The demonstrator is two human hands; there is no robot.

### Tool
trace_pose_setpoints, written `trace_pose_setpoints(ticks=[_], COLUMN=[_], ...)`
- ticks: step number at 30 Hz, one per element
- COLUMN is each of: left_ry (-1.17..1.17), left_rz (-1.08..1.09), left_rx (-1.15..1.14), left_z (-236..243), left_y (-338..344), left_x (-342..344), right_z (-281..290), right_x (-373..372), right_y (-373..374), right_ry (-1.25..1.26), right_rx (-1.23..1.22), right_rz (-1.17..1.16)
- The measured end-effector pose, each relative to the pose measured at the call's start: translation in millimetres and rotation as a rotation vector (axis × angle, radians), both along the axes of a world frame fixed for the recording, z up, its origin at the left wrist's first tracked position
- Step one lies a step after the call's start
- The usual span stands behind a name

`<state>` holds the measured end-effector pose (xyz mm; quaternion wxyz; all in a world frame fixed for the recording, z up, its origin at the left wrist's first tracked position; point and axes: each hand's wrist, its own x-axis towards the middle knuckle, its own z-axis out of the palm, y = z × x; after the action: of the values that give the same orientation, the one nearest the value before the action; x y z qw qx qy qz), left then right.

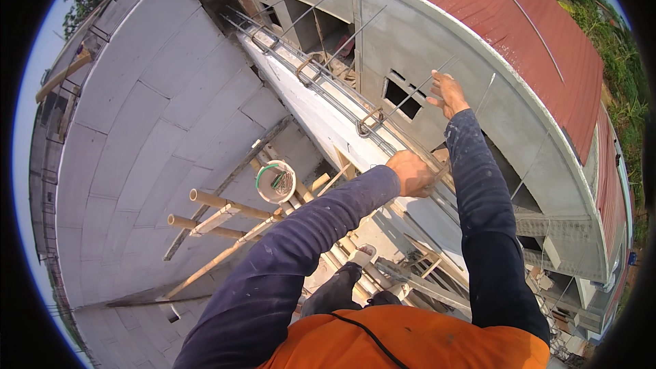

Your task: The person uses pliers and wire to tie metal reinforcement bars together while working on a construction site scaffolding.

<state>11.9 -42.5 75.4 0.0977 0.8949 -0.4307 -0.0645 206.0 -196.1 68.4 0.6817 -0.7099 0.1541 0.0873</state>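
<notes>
Long steel reinforcing bars (335,93) run along the top of a white block wall (301,99), with bent steel stirrups (370,123) looped round them. My left hand (413,172) is closed in a fist over the bars, knuckles up; whatever its fingers hold is hidden beneath it. Beyond it, my right hand (449,95) is raised with fingers spread and nothing seen in them, close to a thin rod. Both sleeves are dark blue and dusty.
A white bucket (276,193) with a green handle holds thin metal pieces. Bamboo poles (229,203) jut out beside it. My shoe (362,254) rests on scaffold poles high up. A tall grey block wall (147,130) rises left; a red-roofed building (492,20) stands right.
</notes>
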Motion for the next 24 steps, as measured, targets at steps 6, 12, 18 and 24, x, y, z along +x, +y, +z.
trace_pose_setpoints(ticks=[6, 12, 18, 24], left_ry=[0.037, -0.05, 0.023, -0.04], left_rz=[0.012, -0.017, 0.113, -0.018], left_rx=[0.105, 0.102, 0.134, 0.112], left_z=[-1, 15, 11, 32], left_y=[13, -4, 10, -58], left_x=[-3, 0, -9, -17], right_z=[50, -21, -60, -118], right_x=[-167, -390, -347, -298], right_y=[-17, -3, 91, 76], right_ry=[-0.293, -0.064, 0.001, -0.163], right_rx=[-0.105, -0.149, -0.154, 0.186], right_rz=[-0.084, -0.051, 0.058, -0.176])
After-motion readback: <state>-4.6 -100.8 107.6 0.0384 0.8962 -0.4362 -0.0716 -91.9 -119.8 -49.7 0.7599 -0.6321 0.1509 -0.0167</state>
